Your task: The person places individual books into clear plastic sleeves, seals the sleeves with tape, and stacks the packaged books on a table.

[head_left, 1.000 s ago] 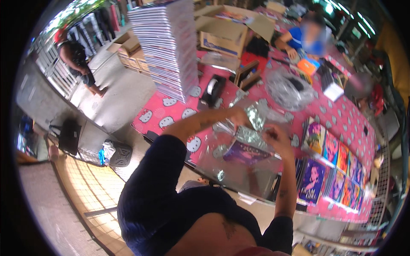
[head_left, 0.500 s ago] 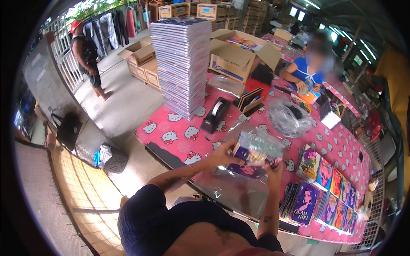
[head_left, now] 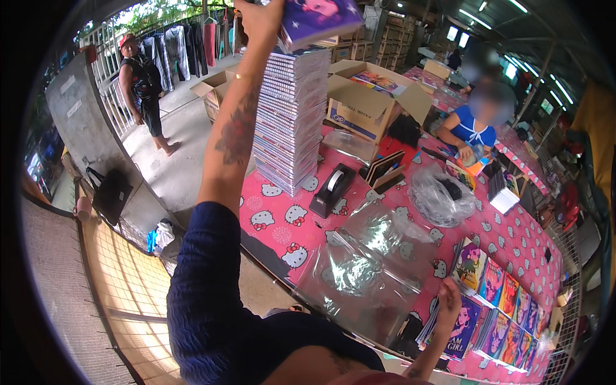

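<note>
My left arm reaches up and away, and my left hand (head_left: 260, 22) is closed on the edge of a purple notebook pack (head_left: 321, 19). The pack is held at the top of the tall stack of plastic-wrapped spiral notebooks (head_left: 289, 122) and partly leaves the picture. My right hand (head_left: 448, 301) is empty, its fingers loosely bent and apart, beside a pile of purple notebooks (head_left: 463, 330). Clear plastic sheets (head_left: 359, 263) lie flat on the table in front of me. Rows of colourful notebooks (head_left: 504, 279) stand in piles at the right.
On the pink patterned table (head_left: 276, 215) stand a black tape dispenser (head_left: 332, 189), a wooden holder (head_left: 387, 170) and a bundle of clear plastic (head_left: 443, 196). An open carton (head_left: 359, 106) is behind. A co-worker (head_left: 471, 131) sits across; another person (head_left: 144, 93) stands at the left.
My left hand has carried the notebook pack from above the plastic sheets up to the tall stack. My right hand has let go of it and moved right and down toward the notebook piles.
</note>
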`<state>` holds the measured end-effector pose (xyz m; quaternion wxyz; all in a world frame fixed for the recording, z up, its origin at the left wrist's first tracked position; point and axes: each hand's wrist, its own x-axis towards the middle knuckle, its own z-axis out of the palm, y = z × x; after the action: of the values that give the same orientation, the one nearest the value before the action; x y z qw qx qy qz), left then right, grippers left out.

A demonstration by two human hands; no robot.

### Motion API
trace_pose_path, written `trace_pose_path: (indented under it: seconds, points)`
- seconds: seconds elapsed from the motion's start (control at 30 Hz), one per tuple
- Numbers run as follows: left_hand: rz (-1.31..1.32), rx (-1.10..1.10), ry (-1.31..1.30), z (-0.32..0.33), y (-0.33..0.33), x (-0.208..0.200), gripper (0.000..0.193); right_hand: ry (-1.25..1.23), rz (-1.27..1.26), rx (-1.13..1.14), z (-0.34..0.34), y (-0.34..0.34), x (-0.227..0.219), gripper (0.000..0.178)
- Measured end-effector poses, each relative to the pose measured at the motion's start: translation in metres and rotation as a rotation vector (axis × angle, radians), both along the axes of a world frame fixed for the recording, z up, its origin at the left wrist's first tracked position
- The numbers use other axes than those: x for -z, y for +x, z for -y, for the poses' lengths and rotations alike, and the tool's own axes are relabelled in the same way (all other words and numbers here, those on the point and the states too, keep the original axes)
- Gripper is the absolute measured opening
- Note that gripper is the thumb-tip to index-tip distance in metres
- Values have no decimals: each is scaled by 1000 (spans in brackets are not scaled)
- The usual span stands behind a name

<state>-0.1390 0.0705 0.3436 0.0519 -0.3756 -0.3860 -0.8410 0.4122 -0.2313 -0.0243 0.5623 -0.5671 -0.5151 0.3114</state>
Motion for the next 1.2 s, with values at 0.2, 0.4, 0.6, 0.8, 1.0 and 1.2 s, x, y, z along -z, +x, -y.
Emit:
trace_pose_path:
  seconds: [0.2, 0.4, 0.6, 0.8, 1.0, 1.2]
  points:
    - [291, -267, -707, -85, -56, 54, 108, 36, 24, 115, 21, 23, 6, 38]
    - [140, -417, -553, -82, -3, 52, 78, -31, 557, 348, 38, 79, 7, 42]
    - [118, -399, -544, -103, -33, 49, 62, -580, 869, 646, 64, 158, 43, 81]
    - [-292, -70, -310, -12, 86, 129, 64, -570, 395, 543, 95, 180, 45, 93]
    - [-1269, 1443, -738, 170, 408, 406, 70, -609, 72, 316, 82, 228, 67, 67]
    - [-569, 1889, -1142, 275, 527, 453, 74, -758, 354, 432, 94, 240, 74, 70]
